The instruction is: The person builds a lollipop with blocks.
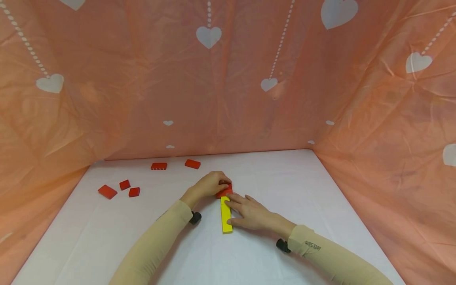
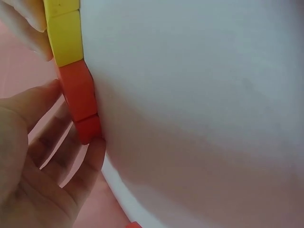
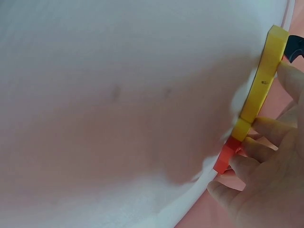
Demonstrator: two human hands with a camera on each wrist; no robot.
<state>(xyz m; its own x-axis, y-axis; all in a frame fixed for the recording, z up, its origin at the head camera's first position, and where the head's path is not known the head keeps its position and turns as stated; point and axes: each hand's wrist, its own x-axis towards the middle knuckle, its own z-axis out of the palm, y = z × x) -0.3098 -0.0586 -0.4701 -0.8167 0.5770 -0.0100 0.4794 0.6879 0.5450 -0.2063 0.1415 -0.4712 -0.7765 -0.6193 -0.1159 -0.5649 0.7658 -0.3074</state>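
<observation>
My left hand (image 1: 209, 187) grips the red blocks (image 2: 80, 97), its thumb on one side and a fingertip at their far end in the left wrist view. The red blocks adjoin the far end of a line of yellow blocks (image 1: 226, 219), one long and one short, on the white table. From the right, my right hand (image 1: 253, 213) touches the line with fairly straight, spread fingers. In the right wrist view, its fingertips rest along the yellow blocks (image 3: 266, 80) and the red piece (image 3: 227, 154). In the head view, fingers partly cover the red blocks.
To the left on the white table (image 1: 285, 178) lie a flat red block (image 1: 107, 192) and two small red blocks, one (image 1: 125, 185) behind the other (image 1: 134, 192). Two more red blocks (image 1: 158, 166) (image 1: 192, 164) lie near the back edge. A pink heart-patterned curtain (image 1: 235, 111) surrounds the table's back and sides.
</observation>
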